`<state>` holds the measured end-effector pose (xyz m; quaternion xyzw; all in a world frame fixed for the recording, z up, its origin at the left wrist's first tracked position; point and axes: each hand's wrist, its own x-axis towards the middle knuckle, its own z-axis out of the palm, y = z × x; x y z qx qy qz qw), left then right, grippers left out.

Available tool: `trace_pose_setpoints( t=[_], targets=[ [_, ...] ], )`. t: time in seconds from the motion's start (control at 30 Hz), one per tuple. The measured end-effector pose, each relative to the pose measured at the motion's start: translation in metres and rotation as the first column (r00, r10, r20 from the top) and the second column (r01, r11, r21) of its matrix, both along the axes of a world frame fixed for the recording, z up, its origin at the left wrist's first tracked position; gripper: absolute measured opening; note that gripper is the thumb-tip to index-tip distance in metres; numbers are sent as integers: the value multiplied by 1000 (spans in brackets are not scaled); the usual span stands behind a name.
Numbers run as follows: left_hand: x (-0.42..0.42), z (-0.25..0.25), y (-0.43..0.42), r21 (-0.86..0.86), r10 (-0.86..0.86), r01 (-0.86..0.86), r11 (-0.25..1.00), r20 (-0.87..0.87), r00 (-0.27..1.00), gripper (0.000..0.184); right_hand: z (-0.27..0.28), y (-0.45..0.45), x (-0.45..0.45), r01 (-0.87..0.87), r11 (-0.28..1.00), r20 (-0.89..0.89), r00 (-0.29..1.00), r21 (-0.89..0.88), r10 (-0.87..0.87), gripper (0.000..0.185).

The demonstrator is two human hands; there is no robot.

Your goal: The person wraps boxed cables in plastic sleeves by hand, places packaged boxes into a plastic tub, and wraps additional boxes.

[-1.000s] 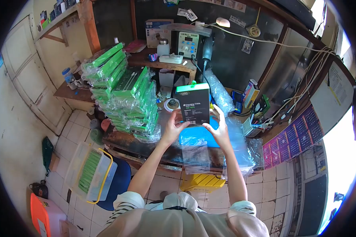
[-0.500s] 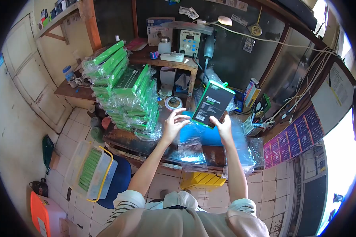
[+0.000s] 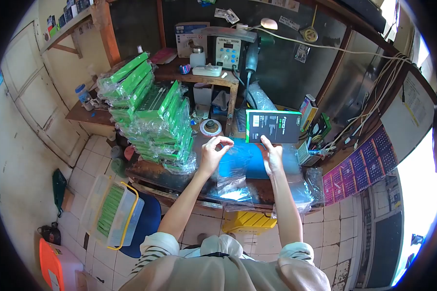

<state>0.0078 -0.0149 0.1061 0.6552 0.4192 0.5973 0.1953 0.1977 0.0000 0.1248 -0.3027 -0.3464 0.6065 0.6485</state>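
My right hand (image 3: 273, 157) grips a black box with green edges (image 3: 273, 127) by its lower side, thumb across the printed face. The box lies sideways, its white barcode label at the left end. To the left, my left hand (image 3: 213, 155) has thumb and forefinger pinched together, close to a clear plastic bag (image 3: 234, 186). Whether that bag's film is between the fingertips cannot be made out. Beneath both hands is a blue mat (image 3: 257, 166) partly covered by clear plastic. A tall stack of green-edged boxes in clear wrap (image 3: 153, 114) stands left of my left hand.
A round tape-like roll (image 3: 210, 127) sits behind my left hand. At the back a soldering station (image 3: 227, 52) stands on a wooden shelf. A pen basket (image 3: 306, 154) is at right. On the floor are a yellow-handled clear bin (image 3: 131, 213) and a yellow stool (image 3: 247, 222).
The box has turned from upright and tilted to lying sideways, and shifted slightly right in my right hand. My left hand's spread fingers have come together in a pinch.
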Motion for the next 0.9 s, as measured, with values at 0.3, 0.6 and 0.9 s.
trace_pose_setpoints(
  t=[0.3, 0.6, 0.9],
  targets=[
    [-17, -16, 1, -127, 14, 7, 992, 162, 987, 10, -91, 16, 34, 82, 947, 433, 899, -309, 64, 27],
    [-19, -24, 3, -166, 28, -5, 986, 131, 991, 9, -145, 12, 45, -2, 884, 340, 923, -467, 181, 29],
    [-18, 4, 3, -17, 7, -7, 1000, -2, 1000, 9, -52, -18, 24, 70, 908, 833, 374, 414, -409, 31]
  ],
)
